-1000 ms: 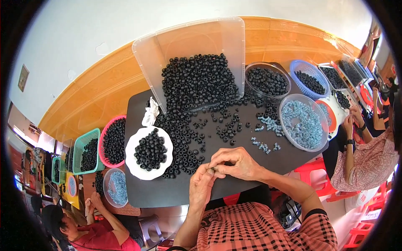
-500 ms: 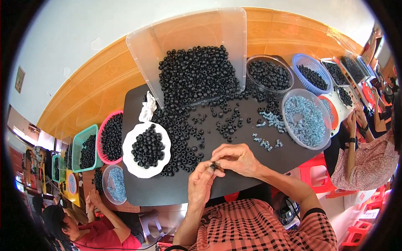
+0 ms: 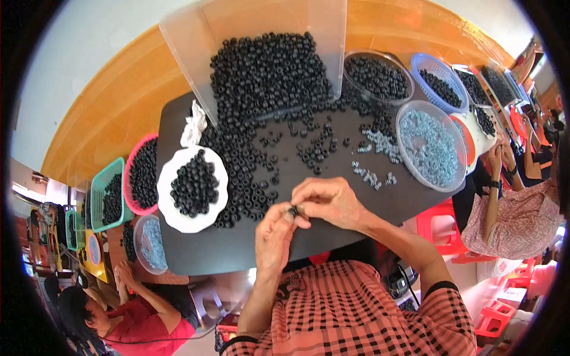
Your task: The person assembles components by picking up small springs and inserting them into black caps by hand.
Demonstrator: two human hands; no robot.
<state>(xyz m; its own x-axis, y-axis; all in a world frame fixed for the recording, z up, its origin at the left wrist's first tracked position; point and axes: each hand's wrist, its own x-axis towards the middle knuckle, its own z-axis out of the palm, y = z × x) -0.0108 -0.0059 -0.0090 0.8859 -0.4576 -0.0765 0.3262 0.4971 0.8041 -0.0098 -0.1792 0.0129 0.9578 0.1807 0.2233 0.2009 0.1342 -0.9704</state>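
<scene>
In front of my chest, over the near edge of the dark table (image 3: 231, 255), my two hands meet with fingertips pinched together. Between them sits a small black round part (image 3: 293, 210), mostly covered by the fingers. My left hand (image 3: 272, 240) grips it from the left, thumb and fingers closed. From the right, my right hand (image 3: 333, 203) pinches it with thumb and forefinger. Many loose black ring-shaped parts (image 3: 252, 199) lie just beyond my left hand. A white scalloped plate (image 3: 222, 190) heaped with larger black round pieces stands to the left.
A large clear bin (image 3: 255, 21) spills black rings at the back. On the right, a clear tub (image 3: 409, 169) holds small blue-grey coiled pieces, with more loose (image 3: 383, 145) beside it. Round tub (image 3: 404, 95) and blue basket (image 3: 423, 62) stand behind. Co-workers sit at both sides.
The view has shifted, so the table and containers appear higher and slightly left. Both hands still pinch the small black part together.
</scene>
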